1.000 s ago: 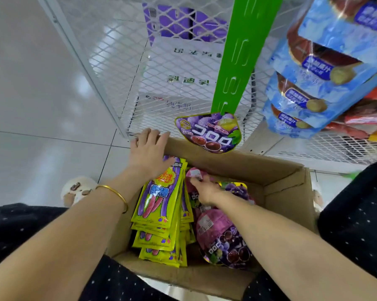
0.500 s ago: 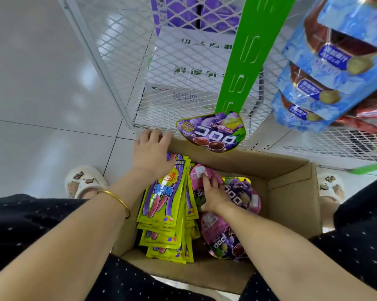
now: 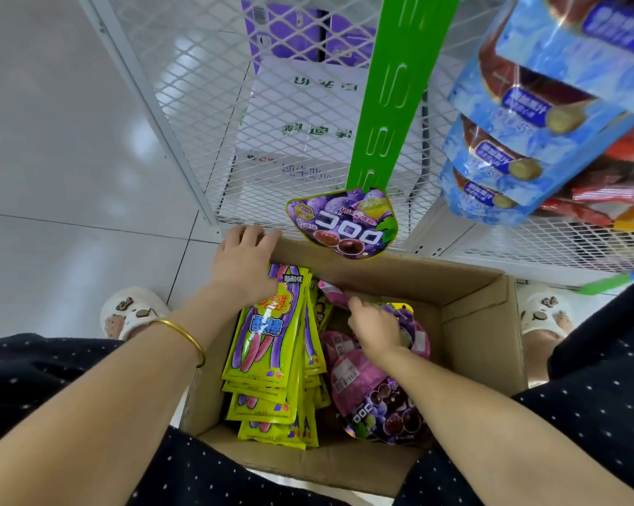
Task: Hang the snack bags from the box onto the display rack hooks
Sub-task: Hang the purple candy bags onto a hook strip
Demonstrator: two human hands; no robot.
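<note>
since half a second ago the right hand (image 3: 375, 328) has slid toward 12 o'clock in the box (image 3: 479, 323), its fingers (image 3: 352, 304) curled, pinching the top edge of a pink grape bag (image 3: 331, 291); the fingertips are partly hidden. the left hand (image 3: 244, 264) lies loosely straight over the rim at 10 o'clock, touching the yellow bags (image 3: 268, 345). one hung grape bag (image 3: 344, 222) dangles from the green strip (image 3: 392, 93) at 12 o'clock. the blue bags (image 3: 509, 147) at 2 o'clock are cut off. the tiled floor (image 3: 70, 177) is pale.

- Pale, glossy floor tiles (image 3: 52, 104) fill the left side, with thin dark grout lines (image 3: 89, 222) crossing them.
- Soft white glare (image 3: 136, 136) sits on the tiles.
- A white mesh panel (image 3: 205, 115) in a white frame rises from the floor.
- Behind the mesh there's a white carton (image 3: 308, 115) with green print, and a purple carton (image 3: 289, 42) beyond it.
</note>
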